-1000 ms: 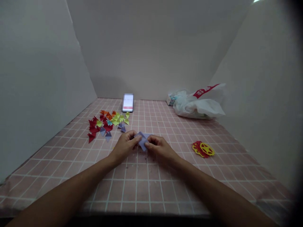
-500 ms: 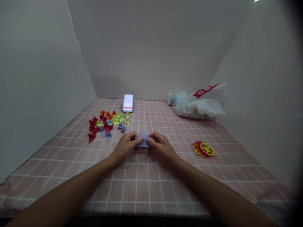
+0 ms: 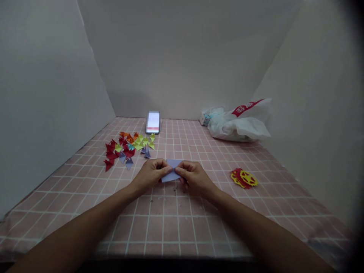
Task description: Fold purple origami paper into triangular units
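A small sheet of lavender paper [image 3: 172,175] is held between my two hands, just above the middle of the table. My left hand [image 3: 151,173] pinches its left side, thumb on top. On the other side my right hand [image 3: 193,175] grips it the same way, and the two thumb tips nearly meet over the paper. The fingers beneath it are partly hidden. To the left lies a spread of small folded paper pieces [image 3: 129,152] in red, orange, yellow-green, blue and lavender.
A phone with a blurred screen [image 3: 153,122] stands upright at the back. Back right lies a white plastic bag [image 3: 236,129] beside a small box [image 3: 204,118]. Red and yellow cut-out discs [image 3: 248,178] are stacked at right. A pink checked cloth [image 3: 153,229] covers the table, with walls around.
The lavender paper has turned in my hands: it was level and now sits at a slant, showing more of its surface. My right hand has shifted slightly.
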Demonstrator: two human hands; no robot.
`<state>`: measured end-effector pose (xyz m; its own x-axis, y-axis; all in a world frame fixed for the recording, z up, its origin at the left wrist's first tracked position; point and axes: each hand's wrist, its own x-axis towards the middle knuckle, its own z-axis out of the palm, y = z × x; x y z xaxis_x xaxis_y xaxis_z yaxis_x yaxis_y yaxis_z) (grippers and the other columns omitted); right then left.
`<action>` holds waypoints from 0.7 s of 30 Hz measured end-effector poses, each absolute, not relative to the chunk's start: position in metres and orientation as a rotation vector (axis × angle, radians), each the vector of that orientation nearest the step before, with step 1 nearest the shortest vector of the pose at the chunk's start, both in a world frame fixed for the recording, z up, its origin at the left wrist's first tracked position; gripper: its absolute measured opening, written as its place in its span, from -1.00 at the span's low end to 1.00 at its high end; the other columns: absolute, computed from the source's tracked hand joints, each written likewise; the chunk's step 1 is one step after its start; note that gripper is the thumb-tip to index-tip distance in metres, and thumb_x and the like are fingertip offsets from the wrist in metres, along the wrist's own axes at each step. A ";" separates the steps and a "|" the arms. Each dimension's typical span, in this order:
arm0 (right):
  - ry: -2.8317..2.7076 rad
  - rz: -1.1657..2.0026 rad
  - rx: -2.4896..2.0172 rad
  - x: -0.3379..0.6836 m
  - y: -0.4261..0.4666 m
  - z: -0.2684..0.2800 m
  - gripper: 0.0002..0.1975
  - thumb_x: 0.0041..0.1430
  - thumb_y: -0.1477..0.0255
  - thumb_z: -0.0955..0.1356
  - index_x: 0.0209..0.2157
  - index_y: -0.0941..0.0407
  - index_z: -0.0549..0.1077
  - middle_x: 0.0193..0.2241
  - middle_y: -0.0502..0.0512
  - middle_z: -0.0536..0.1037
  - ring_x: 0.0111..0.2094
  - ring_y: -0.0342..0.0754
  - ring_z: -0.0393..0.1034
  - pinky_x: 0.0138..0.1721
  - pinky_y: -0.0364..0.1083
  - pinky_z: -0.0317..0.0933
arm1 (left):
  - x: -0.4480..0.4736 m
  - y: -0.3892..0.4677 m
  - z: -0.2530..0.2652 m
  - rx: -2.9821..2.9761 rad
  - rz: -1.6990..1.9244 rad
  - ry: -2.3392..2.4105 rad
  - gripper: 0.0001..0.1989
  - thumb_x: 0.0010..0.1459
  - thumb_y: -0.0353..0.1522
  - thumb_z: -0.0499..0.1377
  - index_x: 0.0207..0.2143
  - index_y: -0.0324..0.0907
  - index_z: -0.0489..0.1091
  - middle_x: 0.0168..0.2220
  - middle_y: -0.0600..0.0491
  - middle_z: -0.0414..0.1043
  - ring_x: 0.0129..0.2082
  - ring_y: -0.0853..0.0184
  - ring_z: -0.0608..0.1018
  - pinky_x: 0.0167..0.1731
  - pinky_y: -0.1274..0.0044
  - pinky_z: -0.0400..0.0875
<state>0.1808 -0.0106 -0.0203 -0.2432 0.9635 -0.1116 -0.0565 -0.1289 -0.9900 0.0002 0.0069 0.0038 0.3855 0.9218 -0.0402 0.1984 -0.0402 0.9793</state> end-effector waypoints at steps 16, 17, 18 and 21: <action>-1.275 1.487 -1.003 0.184 -0.007 -0.023 -0.70 0.03 0.22 0.46 -0.39 0.12 0.35 -0.60 -0.05 0.52 -0.66 -0.18 0.40 -0.58 -0.18 0.29 | -0.001 0.010 -0.001 1.437 0.818 1.016 -0.71 -0.03 -0.18 0.29 -0.46 -0.23 0.37 -0.59 0.16 0.33 -0.64 0.47 0.33 -0.60 0.60 0.18; -1.281 1.480 -0.988 0.185 -0.007 -0.022 -0.71 0.03 0.24 0.46 -0.37 0.12 0.37 -0.59 -0.05 0.53 -0.65 -0.18 0.41 -0.56 -0.17 0.31 | -0.001 0.010 -0.001 1.423 0.818 1.005 -0.71 -0.03 -0.18 0.29 -0.46 -0.23 0.37 -0.59 0.16 0.34 -0.64 0.47 0.33 -0.59 0.60 0.18; -1.285 1.478 -0.970 0.186 -0.007 -0.022 -0.72 0.04 0.25 0.46 -0.35 0.13 0.38 -0.58 -0.04 0.54 -0.64 -0.18 0.42 -0.54 -0.17 0.33 | -0.001 0.010 -0.002 1.407 0.820 0.997 -0.71 -0.04 -0.18 0.30 -0.46 -0.23 0.36 -0.59 0.15 0.35 -0.63 0.48 0.33 -0.59 0.60 0.18; -1.296 1.492 -0.931 0.187 -0.007 -0.020 -0.75 0.05 0.28 0.45 -0.32 0.12 0.39 -0.56 -0.04 0.55 -0.61 -0.17 0.44 -0.51 -0.16 0.34 | 0.000 0.010 -0.002 1.349 0.820 0.976 -0.72 -0.05 -0.21 0.31 -0.45 -0.22 0.34 -0.56 0.13 0.39 -0.62 0.48 0.35 -0.57 0.61 0.18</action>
